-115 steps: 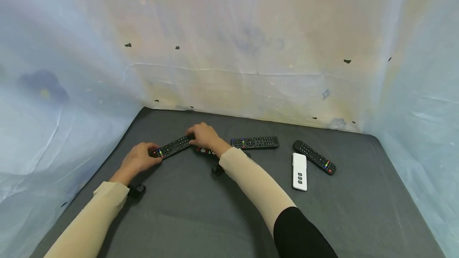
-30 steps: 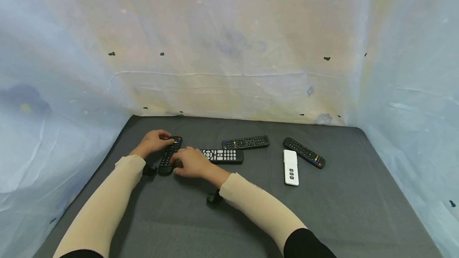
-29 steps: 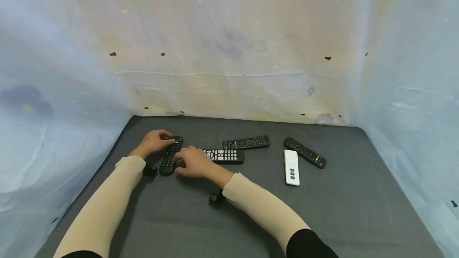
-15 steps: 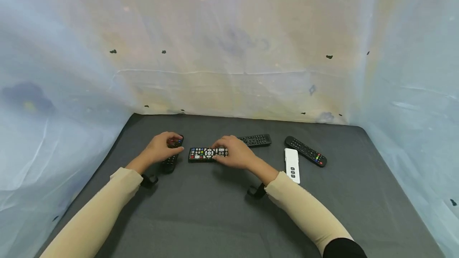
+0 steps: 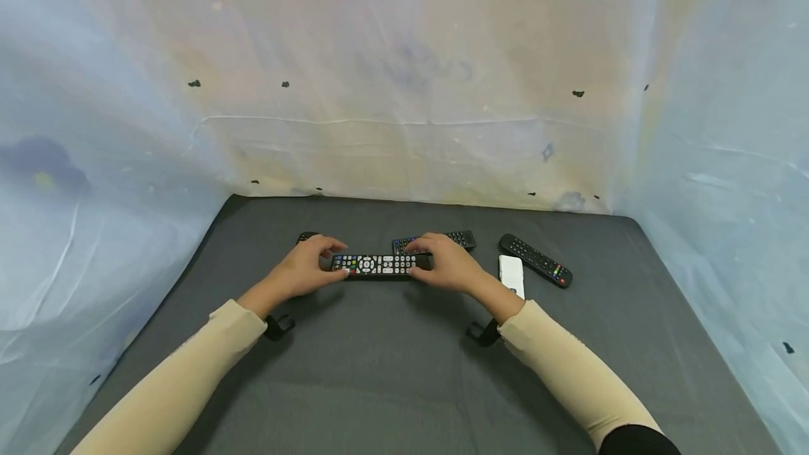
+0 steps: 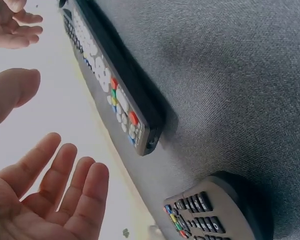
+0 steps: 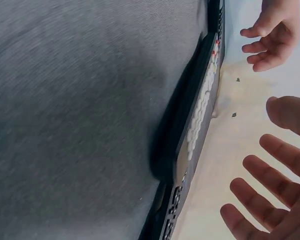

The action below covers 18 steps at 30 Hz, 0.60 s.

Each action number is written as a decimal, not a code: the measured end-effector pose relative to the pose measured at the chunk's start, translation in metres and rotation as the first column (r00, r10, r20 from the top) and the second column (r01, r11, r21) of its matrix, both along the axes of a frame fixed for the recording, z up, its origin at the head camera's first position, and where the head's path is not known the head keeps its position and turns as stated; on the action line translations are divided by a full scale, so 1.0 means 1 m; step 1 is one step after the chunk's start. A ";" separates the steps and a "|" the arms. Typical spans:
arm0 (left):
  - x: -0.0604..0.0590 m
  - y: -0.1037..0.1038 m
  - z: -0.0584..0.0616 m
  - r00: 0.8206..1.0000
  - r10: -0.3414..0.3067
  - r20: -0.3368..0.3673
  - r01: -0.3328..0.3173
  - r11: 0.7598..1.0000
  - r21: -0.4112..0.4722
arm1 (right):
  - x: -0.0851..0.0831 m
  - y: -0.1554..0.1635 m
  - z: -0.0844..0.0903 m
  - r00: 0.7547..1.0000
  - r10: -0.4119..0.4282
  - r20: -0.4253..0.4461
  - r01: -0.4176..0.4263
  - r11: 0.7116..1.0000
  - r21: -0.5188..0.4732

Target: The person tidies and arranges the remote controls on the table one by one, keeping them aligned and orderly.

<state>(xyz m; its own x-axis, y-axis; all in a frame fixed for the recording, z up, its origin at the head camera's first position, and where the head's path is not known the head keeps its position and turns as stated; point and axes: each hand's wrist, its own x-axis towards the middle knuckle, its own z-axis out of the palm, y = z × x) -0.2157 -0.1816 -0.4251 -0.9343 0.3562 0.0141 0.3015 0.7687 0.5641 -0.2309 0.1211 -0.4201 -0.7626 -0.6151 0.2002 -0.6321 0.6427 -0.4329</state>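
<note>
Grey table [image 5: 379, 378]; left hand [image 5: 303, 270], right hand [image 5: 447, 265], black remote [image 5: 379, 266] between.
Fingers [image 6: 59, 172] stand apart on both hands; the remote lies face up on the table, long, slim, its mostly white buttons [image 6: 103, 70] dotted with red, green, yellow, blue.

Head view: white remote [image 5: 511, 275] partly hidden, leftmost remote [image 5: 306, 236] mostly covered.

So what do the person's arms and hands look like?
Cream sleeves cover both arms, and black cloth shows higher up the right one. A small black curved piece sits at each wrist. The left hand and right hand are bare, without gloves.
</note>
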 end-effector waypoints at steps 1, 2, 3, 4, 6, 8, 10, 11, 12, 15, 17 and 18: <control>0.000 0.001 0.000 1.000 -0.002 -0.001 0.002 1.000 -0.012 | 0.000 0.002 0.000 1.000 -0.001 0.000 0.001 1.000 0.003; -0.001 0.002 -0.001 1.000 -0.004 -0.001 0.004 1.000 -0.026 | -0.001 0.003 -0.001 1.000 -0.002 0.001 0.002 1.000 0.007; -0.001 0.002 -0.002 1.000 -0.001 0.004 0.001 0.999 -0.036 | -0.001 0.004 -0.002 1.000 -0.006 0.001 0.006 1.000 0.010; -0.001 0.002 -0.004 1.000 0.003 0.008 -0.003 0.999 -0.048 | -0.002 0.006 -0.003 1.000 -0.007 0.005 0.007 1.000 0.010; -0.002 0.003 -0.007 1.000 0.015 0.015 -0.014 0.998 -0.068 | -0.003 0.008 -0.005 1.000 -0.015 0.020 0.015 1.000 0.009; -0.003 0.003 -0.010 1.000 0.024 0.018 -0.022 0.996 -0.089 | -0.004 0.009 -0.006 0.999 -0.028 0.039 0.027 1.000 0.005; -0.005 0.004 -0.012 0.999 0.031 0.015 -0.029 0.994 -0.109 | -0.006 0.009 -0.008 0.998 -0.043 0.055 0.043 0.999 0.008; -0.006 0.004 -0.013 0.999 0.032 0.013 -0.030 0.993 -0.116 | -0.007 0.010 -0.010 0.997 -0.051 0.058 0.050 0.999 0.015; -0.007 0.005 -0.014 0.999 0.032 0.013 -0.030 0.992 -0.125 | -0.007 0.010 -0.012 0.997 -0.057 0.059 0.056 0.998 0.022; -0.010 0.006 -0.016 0.999 0.027 0.019 -0.025 0.990 -0.138 | -0.009 0.010 -0.017 0.995 -0.076 0.058 0.073 0.996 0.052; -0.012 0.006 -0.018 0.999 0.025 0.028 -0.021 0.990 -0.142 | -0.010 0.009 -0.020 0.995 -0.083 0.059 0.079 0.995 0.063; -0.013 0.006 -0.018 0.999 0.024 0.034 -0.019 0.989 -0.145 | -0.010 0.009 -0.021 0.994 -0.087 0.061 0.083 0.995 0.063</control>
